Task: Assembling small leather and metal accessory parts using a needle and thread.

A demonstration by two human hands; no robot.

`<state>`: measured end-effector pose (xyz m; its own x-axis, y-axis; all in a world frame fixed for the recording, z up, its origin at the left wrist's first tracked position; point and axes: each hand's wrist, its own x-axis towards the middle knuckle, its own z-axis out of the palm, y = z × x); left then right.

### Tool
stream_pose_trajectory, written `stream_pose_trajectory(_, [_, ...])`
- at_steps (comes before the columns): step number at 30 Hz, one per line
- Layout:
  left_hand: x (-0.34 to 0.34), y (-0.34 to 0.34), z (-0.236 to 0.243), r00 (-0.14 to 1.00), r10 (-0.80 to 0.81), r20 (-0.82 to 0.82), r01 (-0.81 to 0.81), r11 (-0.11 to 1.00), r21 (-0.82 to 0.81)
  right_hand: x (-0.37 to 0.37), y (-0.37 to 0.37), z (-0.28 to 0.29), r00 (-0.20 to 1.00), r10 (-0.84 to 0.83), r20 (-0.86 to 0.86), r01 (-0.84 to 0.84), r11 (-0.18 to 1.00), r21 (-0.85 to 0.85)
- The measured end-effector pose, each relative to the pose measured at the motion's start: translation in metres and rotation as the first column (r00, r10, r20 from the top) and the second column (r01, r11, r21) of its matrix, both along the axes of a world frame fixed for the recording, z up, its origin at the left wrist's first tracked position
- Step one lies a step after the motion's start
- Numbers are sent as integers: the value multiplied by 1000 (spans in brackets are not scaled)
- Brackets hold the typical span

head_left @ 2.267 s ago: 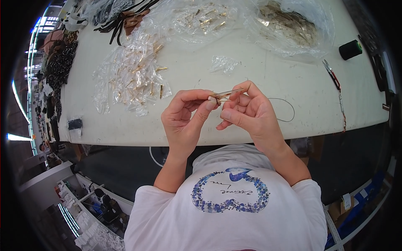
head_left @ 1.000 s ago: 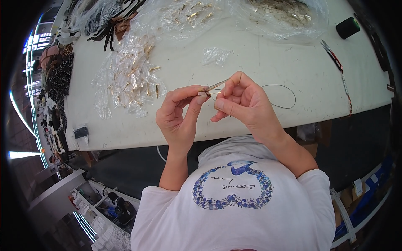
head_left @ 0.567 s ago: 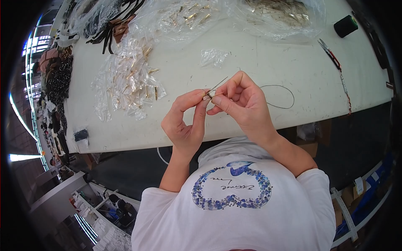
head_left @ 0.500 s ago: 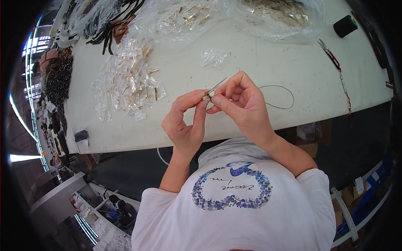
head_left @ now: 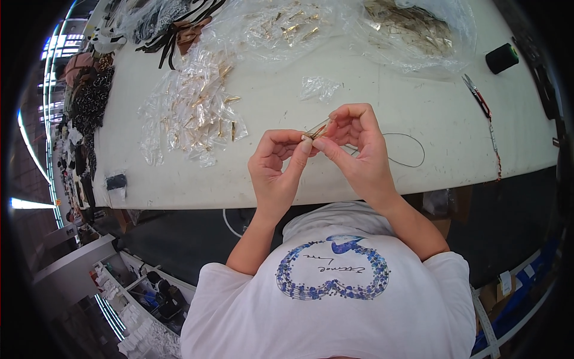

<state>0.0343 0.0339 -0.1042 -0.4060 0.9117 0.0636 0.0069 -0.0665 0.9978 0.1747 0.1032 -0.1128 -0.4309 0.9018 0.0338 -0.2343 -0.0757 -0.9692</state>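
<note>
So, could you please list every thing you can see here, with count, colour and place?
Small metal piece: one, gold, pinched between both hands' fingertips.
Thin wire: one loop, dark, on the table right of the hands.
Table: one, white, across the upper half.
Pile of wrapped metal pieces: one, clear and gold, left of the hands.
Clear bags: two or more, gold parts inside, far edge.
Empty wrapper: one, clear, beyond the hands.
Thread spool: one, dark, upper right.
Snips: one, red-handled, right.
Left hand: holding the piece.
Right hand: holding the piece.
</note>
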Motion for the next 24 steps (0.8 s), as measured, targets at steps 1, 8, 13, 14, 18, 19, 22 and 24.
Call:
stream_pose_trajectory(1, [1, 0, 1, 999, -25, 31, 25, 1000, -15, 0, 1, -2, 1000, 6, -2, -6, 1000, 3])
stream_pose_trajectory(8, [-20, 6, 12, 944, -78, 321, 122, 985, -119, 7, 14, 4, 998, 19, -63, -27, 991, -131])
stream_pose_trajectory(13, [-34, 3, 22, 733, -301, 611, 420, 906, -58, 10, 18, 10, 993, 116, 11, -117, 986, 122])
stream_pose_trajectory(14, [-36, 4, 20, 732, -304, 610, 424, 904, -59, 12, 19, 7, 988, 123, 94, -146, 945, 294])
stream_pose_trajectory(18, [-38, 3, 8, 550, -283, 786, 485, 874, -25, 10, 23, 7, 978, -9, 207, -123, 779, 615])
stream_pose_trajectory(19, [-37, 2, 6, 519, -258, 815, 476, 879, -24, 10, 21, 9, 978, -8, 207, -123, 781, 613])
stream_pose_trajectory(22, [-37, 1, 3, 489, -238, 839, 484, 874, -35, 8, 15, 13, 965, -96, 245, -81, 777, 624])
stream_pose_trajectory(24, [-37, -1, 4, 487, -241, 839, 491, 870, -36, 9, 15, 10, 971, -95, 219, -75, 749, 658])
